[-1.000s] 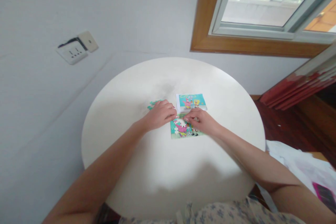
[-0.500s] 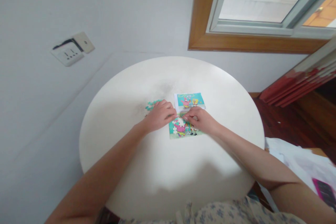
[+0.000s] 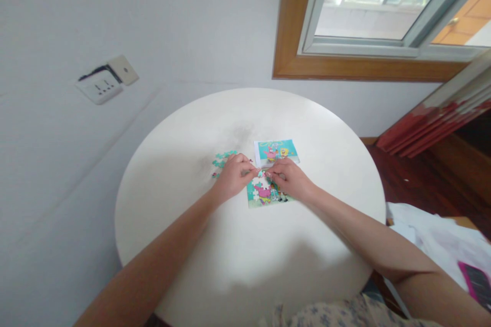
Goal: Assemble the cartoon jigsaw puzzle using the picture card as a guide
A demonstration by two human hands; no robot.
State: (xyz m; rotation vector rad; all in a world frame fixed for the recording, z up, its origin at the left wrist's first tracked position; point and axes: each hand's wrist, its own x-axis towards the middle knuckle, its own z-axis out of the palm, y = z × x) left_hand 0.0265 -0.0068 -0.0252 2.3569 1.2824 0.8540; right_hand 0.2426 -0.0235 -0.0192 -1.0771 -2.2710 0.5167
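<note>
A partly assembled jigsaw puzzle (image 3: 264, 194) with a pink starfish figure lies on the white round table, white gaps showing in its upper middle. My left hand (image 3: 237, 174) reaches over its upper left edge, thumb and fingers pinched. From the other side my right hand (image 3: 289, 178) covers the puzzle's upper right part, also pinched. Between the two sets of fingertips is a small teal puzzle piece (image 3: 262, 173), and both hands appear to grip it; its outline is partly hidden. Several loose puzzle pieces (image 3: 220, 163) lie left of my left hand, some behind it.
Just beyond the puzzle lies a reference picture (image 3: 276, 150) of the same cartoon. The round table (image 3: 184, 133) stands near a wall with a socket (image 3: 100, 86) and a wood-framed window (image 3: 368, 67). At lower right, a pink-edged phone-like object (image 3: 475, 282) rests on white material.
The camera view has shifted slightly, so the scene sits a little lower. My hands stay close together over the puzzle's top edge, and the teal piece between the fingertips shows more clearly.
</note>
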